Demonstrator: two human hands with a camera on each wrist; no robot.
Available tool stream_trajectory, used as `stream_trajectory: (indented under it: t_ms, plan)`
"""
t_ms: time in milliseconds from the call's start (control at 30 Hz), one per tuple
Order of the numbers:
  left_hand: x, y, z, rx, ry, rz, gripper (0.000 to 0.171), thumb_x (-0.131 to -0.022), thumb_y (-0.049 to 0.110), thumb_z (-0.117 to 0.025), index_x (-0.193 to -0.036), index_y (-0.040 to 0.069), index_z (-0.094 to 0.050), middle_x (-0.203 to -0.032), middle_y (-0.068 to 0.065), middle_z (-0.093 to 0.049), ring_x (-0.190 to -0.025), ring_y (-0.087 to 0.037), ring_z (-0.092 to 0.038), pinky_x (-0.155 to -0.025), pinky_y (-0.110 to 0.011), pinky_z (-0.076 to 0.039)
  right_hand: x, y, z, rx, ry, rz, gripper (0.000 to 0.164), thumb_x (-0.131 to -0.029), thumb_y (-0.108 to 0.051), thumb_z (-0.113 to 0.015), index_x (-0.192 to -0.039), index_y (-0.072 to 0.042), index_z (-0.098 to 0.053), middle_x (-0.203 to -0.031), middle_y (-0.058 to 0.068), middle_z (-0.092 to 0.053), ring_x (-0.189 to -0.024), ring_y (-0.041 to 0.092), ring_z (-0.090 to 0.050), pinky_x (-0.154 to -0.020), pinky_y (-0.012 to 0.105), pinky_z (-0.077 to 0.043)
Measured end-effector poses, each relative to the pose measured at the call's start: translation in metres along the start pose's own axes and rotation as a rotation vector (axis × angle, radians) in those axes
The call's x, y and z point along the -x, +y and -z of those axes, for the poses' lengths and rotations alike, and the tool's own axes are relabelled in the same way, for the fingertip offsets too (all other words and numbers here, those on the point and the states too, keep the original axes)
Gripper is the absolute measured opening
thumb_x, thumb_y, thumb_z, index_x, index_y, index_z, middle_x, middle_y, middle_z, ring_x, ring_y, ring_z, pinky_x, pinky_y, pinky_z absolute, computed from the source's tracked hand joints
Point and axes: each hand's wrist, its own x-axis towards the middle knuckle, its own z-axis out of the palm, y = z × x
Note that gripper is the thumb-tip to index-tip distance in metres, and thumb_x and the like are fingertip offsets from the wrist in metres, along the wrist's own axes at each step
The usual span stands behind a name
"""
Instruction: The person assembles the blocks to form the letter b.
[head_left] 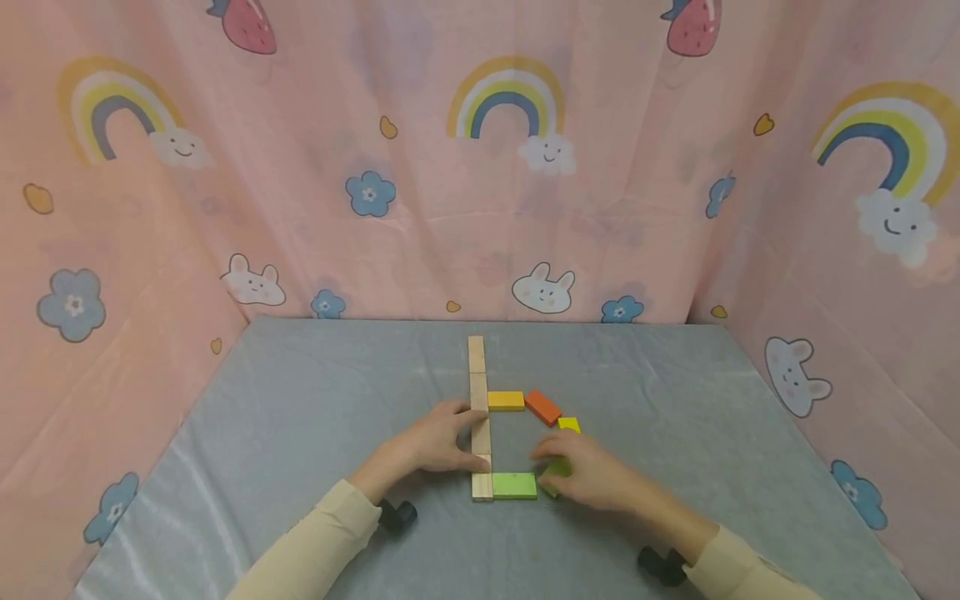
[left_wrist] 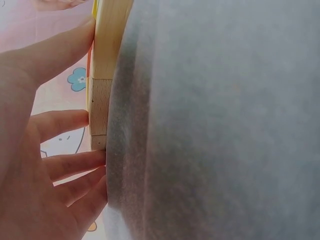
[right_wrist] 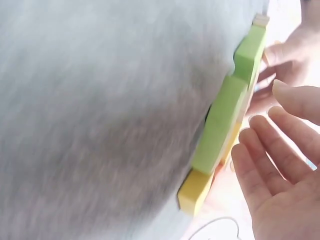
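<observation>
A straight column of plain wooden blocks (head_left: 477, 354) lies flat on the grey cloth. My left hand (head_left: 442, 437) is at its left side, thumb and fingertips touching the blocks (left_wrist: 100, 105), fingers fairly straight. From the column's near end a light green block (head_left: 514, 486) extends right. A second green block (right_wrist: 220, 125) sits at an angle beside it, partly hidden in the head view by my right hand (head_left: 588, 471). In the right wrist view those fingers are extended and apart from the block. A yellow block (head_left: 570, 424), an orange block (head_left: 543, 407) and an amber block (head_left: 506, 401) curve back to the column.
The grey cloth-covered table (head_left: 337, 367) reaches back to a pink printed curtain (head_left: 450, 233), which also hangs along both sides. Dark wrist-worn devices show near the left wrist (head_left: 397, 515) and the right wrist (head_left: 662, 565).
</observation>
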Motion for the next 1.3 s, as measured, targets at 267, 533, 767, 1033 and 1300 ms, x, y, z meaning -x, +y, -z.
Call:
stream_trajectory:
  t_ms: [267,533,767,1033,1300]
  plan:
    - [0.0,0.001,-0.001,-0.004,-0.001,0.004,0.084,-0.083,0.061,-0.076,-0.151,0.019,-0.05,-0.15,-0.011,-0.046,-0.136,-0.03,-0.043,-0.105,-0.049,-0.043,0.013,0.009,0.012,0.126,0.058,-0.053,0.028,-0.087,-0.017,-0.081,-0.112,-0.008,-0.074,-0.103,-0.004,-0.067,-0.097,0.017,-0.06,-0.088,0.045,-0.051]
    - [-0.001,-0.001,-0.002,-0.001,0.002,0.007,0.084,-0.083,0.061,-0.076,-0.151,0.019,-0.05,-0.15,-0.011,-0.046,-0.136,-0.031,-0.043,-0.105,-0.049,-0.043,0.015,0.007,0.011,0.137,0.007,-0.186,0.036,-0.079,-0.027,-0.089,-0.109,-0.012,-0.075,-0.096,-0.008,-0.06,-0.085,0.011,-0.053,-0.078,0.035,-0.049]
    - [-0.001,-0.001,-0.001,-0.003,-0.001,0.004,0.084,-0.083,0.062,-0.076,-0.151,0.019,-0.05,-0.15,-0.011,-0.046,-0.135,-0.03,-0.043,-0.104,-0.049,-0.043,0.013,0.006,0.007,0.189,0.033,-0.152,0.035,-0.077,-0.029,-0.09,-0.104,-0.013,-0.075,-0.094,-0.008,-0.056,-0.081,0.01,-0.05,-0.07,0.029,-0.045]
    - [0.0,0.0,-0.001,-0.007,-0.001,0.004,0.084,-0.083,0.062,-0.076,-0.151,0.019,-0.05,-0.15,-0.011,-0.046,-0.136,-0.03,-0.044,-0.104,-0.049,-0.043,0.011,0.003,0.005,0.196,0.039,-0.162,0.033,-0.078,-0.029,-0.09,-0.103,-0.014,-0.075,-0.092,-0.009,-0.056,-0.081,0.01,-0.05,-0.071,0.03,-0.046]
    - [0.0,0.001,0.0,-0.006,-0.005,0.006,0.084,-0.083,0.061,-0.076,-0.151,0.019,-0.05,-0.15,-0.011,-0.046,-0.136,-0.03,-0.043,-0.105,-0.049,-0.043,0.011,0.009,0.011,0.166,0.057,-0.125,0.03,-0.081,-0.025,-0.088,-0.104,-0.011,-0.075,-0.092,-0.007,-0.059,-0.082,0.011,-0.054,-0.074,0.033,-0.049]
